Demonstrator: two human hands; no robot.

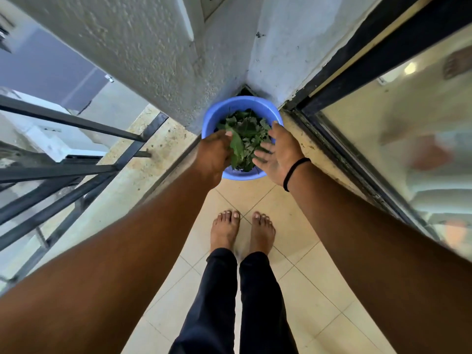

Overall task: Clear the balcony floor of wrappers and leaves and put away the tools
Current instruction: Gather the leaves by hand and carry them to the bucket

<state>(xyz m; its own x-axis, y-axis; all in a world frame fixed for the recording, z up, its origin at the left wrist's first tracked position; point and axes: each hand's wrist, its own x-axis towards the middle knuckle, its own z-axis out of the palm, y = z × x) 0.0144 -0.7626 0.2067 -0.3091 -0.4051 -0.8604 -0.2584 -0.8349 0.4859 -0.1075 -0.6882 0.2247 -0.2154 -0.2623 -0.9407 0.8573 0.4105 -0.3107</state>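
Note:
A blue plastic bucket [240, 103] stands on the tiled balcony floor in the corner ahead of my feet. It is full of green leaves [246, 130]. My left hand [213, 155] is over the bucket's left side with its fingers curled round a bunch of leaves. My right hand [279, 154] is over the bucket's right side, palm turned inward and fingers straight, touching the leaf pile. A black band circles my right wrist.
A textured white wall [143, 54] rises on the left of the corner. A black metal railing [63, 149] runs along the left edge. A sliding glass door and its track [357, 154] line the right. Cream floor tiles [301, 290] lie around my bare feet.

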